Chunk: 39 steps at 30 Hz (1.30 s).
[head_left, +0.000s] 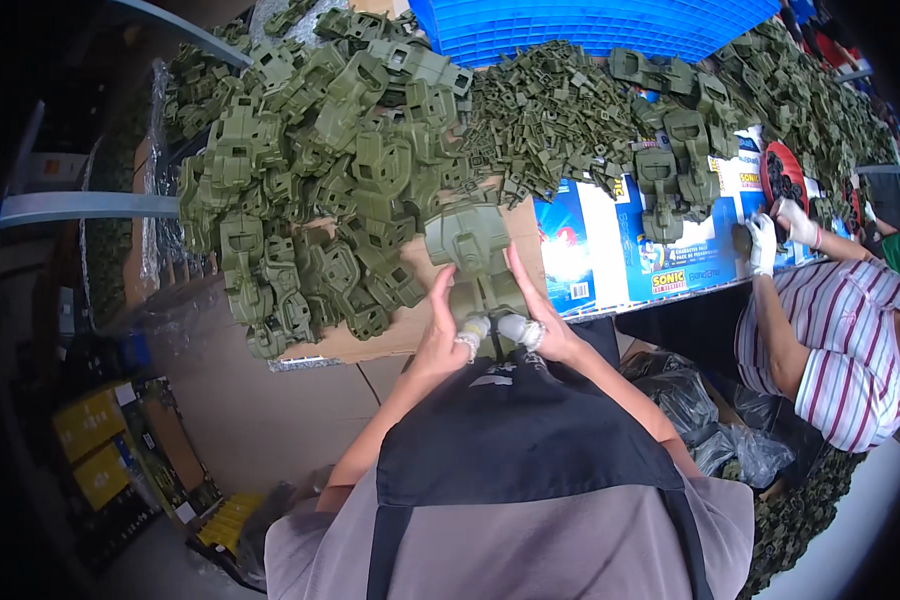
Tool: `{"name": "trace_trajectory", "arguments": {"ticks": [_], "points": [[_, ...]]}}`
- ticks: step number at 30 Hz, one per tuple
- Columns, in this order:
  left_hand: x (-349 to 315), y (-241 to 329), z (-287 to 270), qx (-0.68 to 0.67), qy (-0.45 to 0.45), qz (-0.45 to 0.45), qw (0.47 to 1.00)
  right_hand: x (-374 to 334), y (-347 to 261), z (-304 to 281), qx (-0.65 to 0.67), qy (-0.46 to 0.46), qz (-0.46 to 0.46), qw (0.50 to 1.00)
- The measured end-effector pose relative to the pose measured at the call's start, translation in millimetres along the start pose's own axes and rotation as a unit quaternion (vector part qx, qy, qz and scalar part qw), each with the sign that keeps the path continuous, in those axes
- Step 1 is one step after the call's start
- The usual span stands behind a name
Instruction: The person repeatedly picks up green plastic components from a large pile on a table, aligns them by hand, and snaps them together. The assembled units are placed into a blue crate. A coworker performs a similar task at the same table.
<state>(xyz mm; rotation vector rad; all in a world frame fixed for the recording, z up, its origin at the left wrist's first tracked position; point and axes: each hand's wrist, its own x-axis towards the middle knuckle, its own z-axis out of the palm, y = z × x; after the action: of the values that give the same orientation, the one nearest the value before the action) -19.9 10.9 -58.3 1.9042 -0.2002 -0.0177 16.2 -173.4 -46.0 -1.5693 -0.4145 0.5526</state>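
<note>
Between my hands is an olive-green plastic toy vehicle body [467, 240], upright at the table's near edge, against my dark apron. My left hand [438, 338] grips its left side, fingers stretched along it. My right hand [550, 325] clasps the right side in the same way. Both thumbs have white wrapping and press on the near end of the body. The underside of the piece is hidden. A large heap of similar green body parts [320, 150] lies just left and beyond. Past the piece is a pile of small green parts [550, 115].
A blue plastic crate [590, 25] stands at the back. Several assembled-looking green pieces [675, 165] lie on printed cardboard [610, 245] to the right. A co-worker in a striped shirt [840, 340], wearing white gloves, works there beside a red round container [785, 180]. Dark plastic bags [680, 395] sit below.
</note>
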Motion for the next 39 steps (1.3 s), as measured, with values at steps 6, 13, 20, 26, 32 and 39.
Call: {"name": "trace_trajectory", "arguments": {"ticks": [6, 13, 20, 26, 32, 39], "points": [[-2, 12, -76, -0.266, 0.07, -0.231, 0.933, -12, 45, -68, -0.044, 0.121, 0.062, 0.99], [7, 4, -78, -0.548, 0.001, -0.215, 0.808, 41, 77, -101, -0.446, 0.113, -0.062, 0.885], [49, 8, -55, -0.49, 0.063, -0.236, 0.837, 176, 79, -145, -0.535, 0.277, 0.077, 0.795], [71, 26, -63, -0.348, 0.098, -0.217, 0.907, 122, -7, -118, -0.308, 0.217, -0.095, 0.921], [75, 29, -52, -0.277, -0.14, -0.215, 0.926, 58, -53, -49, -0.404, 0.0, -0.121, 0.907], [64, 32, -46, -0.27, -0.2, -0.257, 0.906, 38, -49, -47, -0.418, -0.043, -0.049, 0.906]]}}
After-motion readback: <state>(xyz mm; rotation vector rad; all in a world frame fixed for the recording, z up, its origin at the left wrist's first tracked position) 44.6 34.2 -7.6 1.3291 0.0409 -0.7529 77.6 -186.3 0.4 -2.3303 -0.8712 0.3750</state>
